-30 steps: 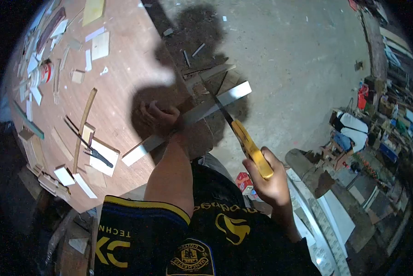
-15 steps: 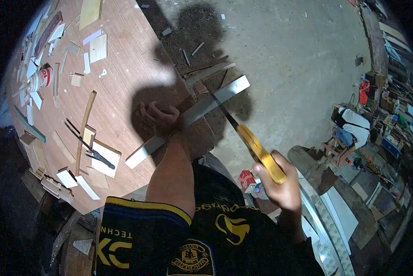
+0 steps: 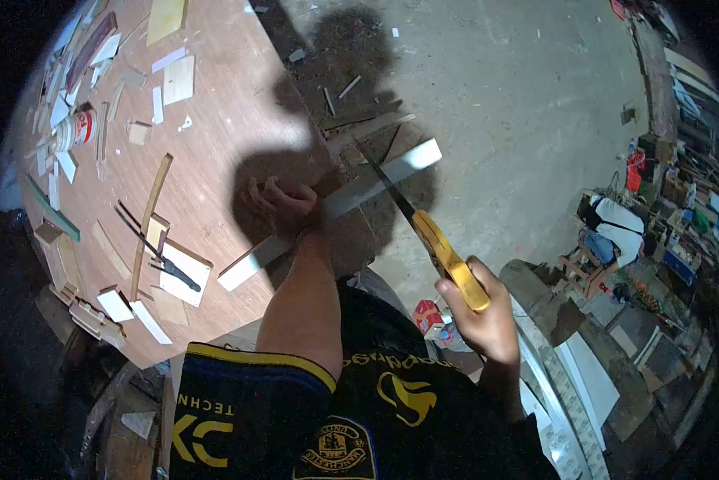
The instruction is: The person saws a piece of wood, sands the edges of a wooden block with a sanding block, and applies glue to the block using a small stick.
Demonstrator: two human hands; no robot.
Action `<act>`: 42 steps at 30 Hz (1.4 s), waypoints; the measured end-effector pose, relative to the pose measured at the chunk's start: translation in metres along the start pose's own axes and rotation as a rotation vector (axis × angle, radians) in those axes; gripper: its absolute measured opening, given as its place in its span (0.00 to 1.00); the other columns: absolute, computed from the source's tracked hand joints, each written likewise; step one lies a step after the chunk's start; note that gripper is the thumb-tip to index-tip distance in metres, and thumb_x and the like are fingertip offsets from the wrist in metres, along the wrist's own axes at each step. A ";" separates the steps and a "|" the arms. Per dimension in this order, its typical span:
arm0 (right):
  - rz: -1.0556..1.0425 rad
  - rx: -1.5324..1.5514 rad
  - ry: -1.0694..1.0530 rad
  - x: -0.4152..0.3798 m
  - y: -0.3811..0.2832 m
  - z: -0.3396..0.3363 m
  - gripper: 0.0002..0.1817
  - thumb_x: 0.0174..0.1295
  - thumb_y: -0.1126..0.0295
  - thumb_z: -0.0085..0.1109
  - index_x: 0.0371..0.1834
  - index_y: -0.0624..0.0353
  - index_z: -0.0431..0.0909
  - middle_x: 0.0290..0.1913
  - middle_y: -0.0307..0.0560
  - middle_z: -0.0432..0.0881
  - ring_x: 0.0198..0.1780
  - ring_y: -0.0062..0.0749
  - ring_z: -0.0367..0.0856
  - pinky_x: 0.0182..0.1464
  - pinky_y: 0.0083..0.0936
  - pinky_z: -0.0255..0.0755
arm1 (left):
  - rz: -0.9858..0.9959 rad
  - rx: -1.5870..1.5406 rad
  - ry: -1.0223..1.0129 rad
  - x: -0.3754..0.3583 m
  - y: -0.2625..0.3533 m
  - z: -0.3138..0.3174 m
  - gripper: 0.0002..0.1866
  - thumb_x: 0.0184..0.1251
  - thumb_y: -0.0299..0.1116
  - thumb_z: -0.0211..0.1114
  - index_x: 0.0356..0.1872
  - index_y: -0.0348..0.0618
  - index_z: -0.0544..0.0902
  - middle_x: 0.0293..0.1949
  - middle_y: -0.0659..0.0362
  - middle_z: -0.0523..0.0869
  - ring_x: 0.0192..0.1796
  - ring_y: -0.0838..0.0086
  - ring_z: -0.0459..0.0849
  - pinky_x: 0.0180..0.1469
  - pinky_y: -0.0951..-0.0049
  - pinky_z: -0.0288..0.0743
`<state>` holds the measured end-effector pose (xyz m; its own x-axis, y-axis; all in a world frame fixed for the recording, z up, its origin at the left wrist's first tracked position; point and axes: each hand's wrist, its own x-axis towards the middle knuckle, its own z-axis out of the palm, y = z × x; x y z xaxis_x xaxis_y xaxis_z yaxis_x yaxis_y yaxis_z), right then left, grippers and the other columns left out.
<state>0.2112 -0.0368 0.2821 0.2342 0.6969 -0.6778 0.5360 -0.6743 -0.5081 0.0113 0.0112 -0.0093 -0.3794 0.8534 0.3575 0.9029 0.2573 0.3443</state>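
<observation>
A long pale wooden strip [image 3: 399,170] lies slantwise across the table edge, its far end sticking out over the floor. My left hand [image 3: 286,206] bears down on the strip in shadow, palm over it and bent fingers reaching past it to the tabletop. My right hand [image 3: 487,318] is wrapped around the yellow handle of a handsaw [image 3: 447,258]. The saw's dark narrow blade crosses the overhanging part of the strip, just beyond the table edge. Shadow keeps me from telling how deep the blade sits in the wood.
On the brown worktable [image 3: 215,120] lie several wood offcuts, a white-and-red container [image 3: 75,130], a curved wooden stick [image 3: 151,220] and a black tool [image 3: 175,270]. Scraps litter the concrete floor [image 3: 503,144]. Clutter and a stool-like seat [image 3: 607,228] stand at right.
The saw and my right hand have shifted slightly down toward my body along the blade's line. My left hand stays on the strip. The view has moved a little.
</observation>
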 end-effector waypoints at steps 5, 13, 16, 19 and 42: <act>-0.041 -0.011 -0.004 0.000 0.005 -0.002 0.14 0.62 0.62 0.65 0.34 0.61 0.72 0.23 0.56 0.76 0.24 0.50 0.78 0.29 0.32 0.71 | 0.055 0.053 0.021 -0.008 -0.013 0.005 0.16 0.60 0.35 0.56 0.48 0.40 0.73 0.58 0.41 0.71 0.60 0.42 0.71 0.60 0.43 0.68; 0.021 -0.082 -0.078 -0.014 -0.030 -0.023 0.14 0.62 0.62 0.65 0.37 0.60 0.72 0.24 0.57 0.79 0.28 0.56 0.83 0.31 0.37 0.73 | -0.095 0.026 -0.129 0.008 -0.003 0.008 0.16 0.61 0.36 0.56 0.48 0.40 0.73 0.58 0.40 0.71 0.61 0.42 0.71 0.60 0.44 0.68; -0.021 -0.071 -0.022 0.002 -0.011 -0.004 0.14 0.62 0.62 0.65 0.36 0.60 0.72 0.23 0.57 0.78 0.27 0.55 0.82 0.30 0.36 0.73 | -0.214 -0.007 -0.210 0.013 -0.006 -0.010 0.17 0.59 0.35 0.57 0.48 0.41 0.73 0.59 0.41 0.70 0.62 0.42 0.70 0.61 0.43 0.66; -0.002 -0.034 0.036 -0.004 -0.008 -0.002 0.14 0.62 0.62 0.65 0.35 0.60 0.72 0.22 0.56 0.77 0.24 0.52 0.79 0.29 0.35 0.71 | -0.294 -0.062 -0.300 0.024 0.006 -0.014 0.17 0.57 0.34 0.57 0.48 0.42 0.73 0.60 0.42 0.70 0.63 0.42 0.68 0.62 0.41 0.64; 0.034 -0.027 0.099 -0.030 -0.013 -0.018 0.13 0.62 0.64 0.66 0.31 0.61 0.74 0.23 0.46 0.78 0.25 0.31 0.78 0.31 0.27 0.70 | -0.071 0.170 -0.127 -0.003 0.001 -0.003 0.19 0.53 0.32 0.59 0.49 0.44 0.73 0.62 0.44 0.69 0.67 0.42 0.64 0.64 0.39 0.61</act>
<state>0.2115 -0.0445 0.3192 0.3310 0.6955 -0.6378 0.5476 -0.6920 -0.4704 0.0132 0.0073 -0.0073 -0.4250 0.8776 0.2219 0.8998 0.3828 0.2093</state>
